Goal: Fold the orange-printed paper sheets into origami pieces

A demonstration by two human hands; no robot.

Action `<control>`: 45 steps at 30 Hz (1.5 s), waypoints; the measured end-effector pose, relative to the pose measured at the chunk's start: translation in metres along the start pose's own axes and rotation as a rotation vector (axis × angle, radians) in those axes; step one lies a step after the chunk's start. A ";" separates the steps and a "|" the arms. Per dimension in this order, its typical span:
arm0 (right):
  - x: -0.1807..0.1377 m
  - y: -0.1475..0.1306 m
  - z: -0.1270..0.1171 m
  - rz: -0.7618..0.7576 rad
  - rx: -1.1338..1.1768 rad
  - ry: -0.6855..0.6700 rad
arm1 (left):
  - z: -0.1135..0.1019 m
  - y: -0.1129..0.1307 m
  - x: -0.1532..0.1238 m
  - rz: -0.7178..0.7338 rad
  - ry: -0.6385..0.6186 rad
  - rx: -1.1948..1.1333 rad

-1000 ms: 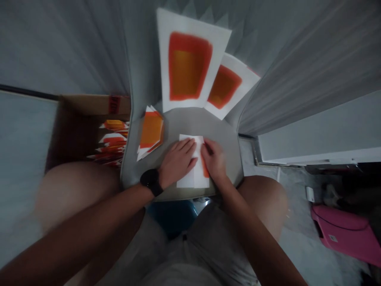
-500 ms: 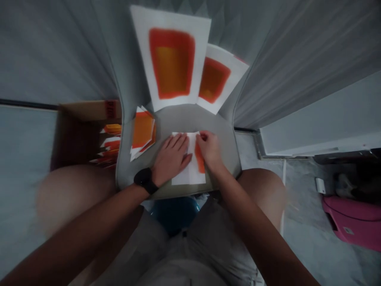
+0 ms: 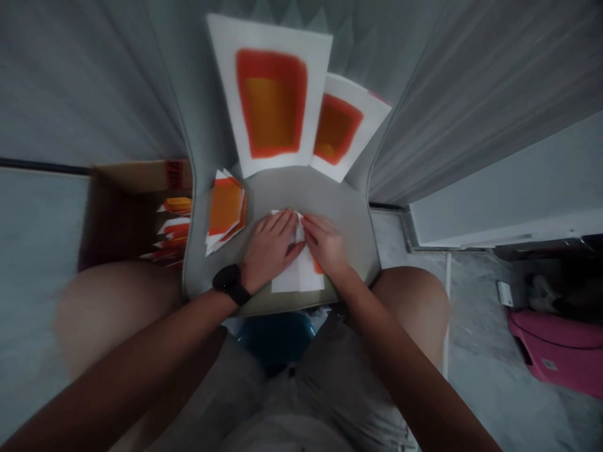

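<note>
A white sheet of paper with orange print (image 3: 298, 276) lies partly folded on a grey chair seat (image 3: 343, 213) between my knees. My left hand (image 3: 271, 248), a black watch on its wrist, lies flat on the sheet's left half with fingers stretched out. My right hand (image 3: 325, 245) presses the sheet's right part, its fingers bent down over a fold near the top edge. The two hands almost touch at the fingertips. Most of the orange print is hidden under my right hand.
Two unfolded white sheets with orange-red rectangles (image 3: 271, 94) (image 3: 346, 129) lean against the chair back. A stack of folded orange papers (image 3: 225, 207) lies on the seat's left. A cardboard box (image 3: 136, 213) with more folded papers stands left. A pink object (image 3: 556, 351) lies right.
My right hand has moved left across the sheet and folded its right part inward, covering most of the orange strip. My left hand stays flat on the paper.
</note>
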State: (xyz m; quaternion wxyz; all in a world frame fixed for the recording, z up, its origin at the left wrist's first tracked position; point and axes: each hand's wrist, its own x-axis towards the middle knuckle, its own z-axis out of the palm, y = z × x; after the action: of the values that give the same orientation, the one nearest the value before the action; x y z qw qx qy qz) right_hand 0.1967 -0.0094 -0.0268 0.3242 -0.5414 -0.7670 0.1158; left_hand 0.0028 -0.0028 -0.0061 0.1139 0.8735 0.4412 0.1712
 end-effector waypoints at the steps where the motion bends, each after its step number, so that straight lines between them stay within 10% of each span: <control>1: -0.002 0.000 0.000 -0.016 -0.003 -0.006 | 0.000 -0.001 0.001 0.001 0.001 0.007; 12: -0.011 0.000 0.000 -0.059 0.079 -0.085 | -0.009 -0.010 0.010 0.068 -0.069 0.095; 20: 0.001 0.007 -0.010 0.362 0.255 0.059 | -0.006 -0.012 0.010 0.055 -0.048 0.063; 29: -0.003 -0.009 -0.006 0.345 0.081 0.154 | -0.006 -0.009 0.008 0.040 -0.025 0.020; 35: 0.008 -0.003 -0.014 0.556 0.222 -0.008 | -0.005 -0.010 0.008 0.017 -0.029 0.014; 45: 0.001 -0.004 -0.001 0.315 0.083 0.147 | -0.006 -0.008 0.008 0.049 -0.037 0.044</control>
State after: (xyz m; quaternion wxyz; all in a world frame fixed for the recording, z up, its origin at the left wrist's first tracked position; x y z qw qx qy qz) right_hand 0.1936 -0.0099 -0.0231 0.3794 -0.6480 -0.6416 0.1569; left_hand -0.0012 0.0087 -0.0019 0.0986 0.8893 0.4214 0.1480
